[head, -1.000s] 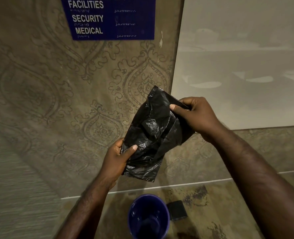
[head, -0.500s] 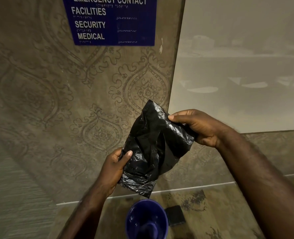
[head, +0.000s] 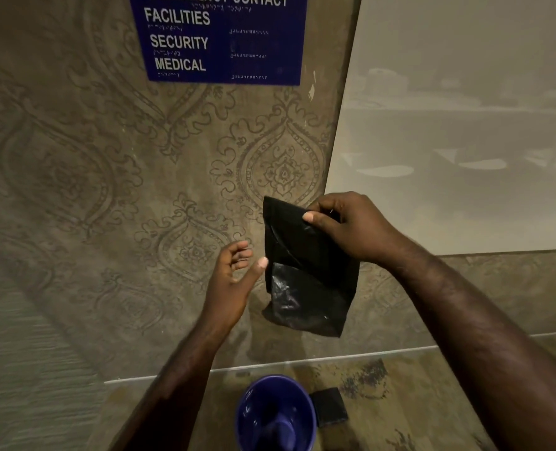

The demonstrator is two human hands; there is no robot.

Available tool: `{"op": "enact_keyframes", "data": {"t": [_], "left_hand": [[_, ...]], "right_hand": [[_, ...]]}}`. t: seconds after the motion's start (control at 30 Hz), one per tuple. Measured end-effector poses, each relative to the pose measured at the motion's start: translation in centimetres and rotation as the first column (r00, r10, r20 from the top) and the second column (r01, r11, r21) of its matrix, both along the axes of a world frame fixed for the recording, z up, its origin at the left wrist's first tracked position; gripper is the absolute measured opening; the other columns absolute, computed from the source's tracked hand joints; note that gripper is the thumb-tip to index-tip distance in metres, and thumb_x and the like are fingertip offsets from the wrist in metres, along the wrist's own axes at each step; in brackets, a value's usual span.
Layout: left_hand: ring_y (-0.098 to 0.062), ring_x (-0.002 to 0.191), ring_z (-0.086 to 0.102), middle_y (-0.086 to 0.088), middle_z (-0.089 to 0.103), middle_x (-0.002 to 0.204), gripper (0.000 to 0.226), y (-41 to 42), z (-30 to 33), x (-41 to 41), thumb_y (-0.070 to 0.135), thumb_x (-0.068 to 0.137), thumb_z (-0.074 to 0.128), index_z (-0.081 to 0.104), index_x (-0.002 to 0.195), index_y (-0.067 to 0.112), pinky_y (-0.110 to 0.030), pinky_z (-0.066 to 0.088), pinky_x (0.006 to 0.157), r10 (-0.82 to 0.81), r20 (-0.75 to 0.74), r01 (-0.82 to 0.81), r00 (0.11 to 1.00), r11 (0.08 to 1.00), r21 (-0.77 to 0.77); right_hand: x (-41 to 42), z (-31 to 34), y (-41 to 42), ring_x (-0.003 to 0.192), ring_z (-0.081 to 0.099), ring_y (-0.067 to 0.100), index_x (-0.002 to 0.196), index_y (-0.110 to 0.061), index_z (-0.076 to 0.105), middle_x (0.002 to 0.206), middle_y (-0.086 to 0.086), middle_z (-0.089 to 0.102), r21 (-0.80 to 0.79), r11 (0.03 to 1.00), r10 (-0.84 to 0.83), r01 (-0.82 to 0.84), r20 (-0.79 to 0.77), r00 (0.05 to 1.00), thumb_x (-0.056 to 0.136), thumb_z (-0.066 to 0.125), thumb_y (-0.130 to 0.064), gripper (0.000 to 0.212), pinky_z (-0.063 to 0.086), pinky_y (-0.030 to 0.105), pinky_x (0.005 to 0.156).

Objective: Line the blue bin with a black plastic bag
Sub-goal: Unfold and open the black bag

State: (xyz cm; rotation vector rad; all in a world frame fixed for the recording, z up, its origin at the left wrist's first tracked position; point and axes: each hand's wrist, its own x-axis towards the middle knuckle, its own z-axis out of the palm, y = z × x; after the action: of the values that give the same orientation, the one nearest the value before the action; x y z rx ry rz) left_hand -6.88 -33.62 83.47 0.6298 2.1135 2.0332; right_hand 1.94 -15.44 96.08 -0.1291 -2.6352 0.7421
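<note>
A folded black plastic bag (head: 306, 275) hangs in the air in front of the wall. My right hand (head: 351, 227) pinches its top edge between thumb and fingers. Just left of the bag is my left hand (head: 234, 278), with spread fingers and nothing in it, close to the bag's left edge but apart from it. Below, on the floor at the bottom of the view, stands the blue bin (head: 275, 415), upright with its mouth open and no liner in it.
A small dark square block (head: 330, 406) lies on the floor right of the bin. A patterned wall with a blue sign (head: 221, 37) stands straight ahead, and a pale panel (head: 465, 125) fills the right.
My left hand has let go of the bag's lower part and drawn slightly left. The bag now hangs straighter and flatter from my right hand alone.
</note>
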Motion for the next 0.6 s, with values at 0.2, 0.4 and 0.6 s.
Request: {"op": "enact_keyframes", "data": {"t": [0.2,0.4,0.6], "left_hand": [[-0.007,0.107,0.06,0.006,0.059,0.12,0.067,0.6,-1.3,0.3,0.031,0.076,0.078,0.041,0.131,0.033,-0.03,0.054,0.089,-0.132,0.182,0.143,0.974,0.988,-0.051],[-0.014,0.074,0.07,-0.009,0.069,0.079,0.054,0.9,-1.7,0.7,0.014,0.086,0.068,0.044,0.132,0.025,-0.03,0.051,0.083,-0.059,0.193,0.042,0.979,0.995,0.089],[-0.013,0.065,0.064,-0.01,0.064,0.079,0.044,0.2,-0.5,0.8,0.003,0.087,0.062,0.053,0.124,0.026,-0.023,0.055,0.063,-0.078,0.226,-0.009,0.971,0.932,0.361]], "right_hand": [[0.0,2.0,0.9,0.077,0.068,0.02,0.09,-0.012,0.073,0.084,0.007,0.073,-0.355,0.935,-0.092,0.028,-0.165,0.982,0.094,0.059,-0.026,0.021,0.053,0.033,0.069],[0.2,2.4,2.8,0.068,0.067,0.017,0.087,-0.009,0.073,0.079,0.009,0.073,-0.476,0.873,-0.216,0.107,-0.181,0.959,0.095,0.058,-0.024,0.023,0.053,0.031,0.061],[0.5,-0.5,5.6,0.028,0.035,0.006,0.083,0.001,0.068,0.035,-0.008,0.047,-0.664,0.701,-0.395,0.26,-0.058,0.917,0.096,0.057,-0.021,0.028,0.031,0.019,0.037]]}}
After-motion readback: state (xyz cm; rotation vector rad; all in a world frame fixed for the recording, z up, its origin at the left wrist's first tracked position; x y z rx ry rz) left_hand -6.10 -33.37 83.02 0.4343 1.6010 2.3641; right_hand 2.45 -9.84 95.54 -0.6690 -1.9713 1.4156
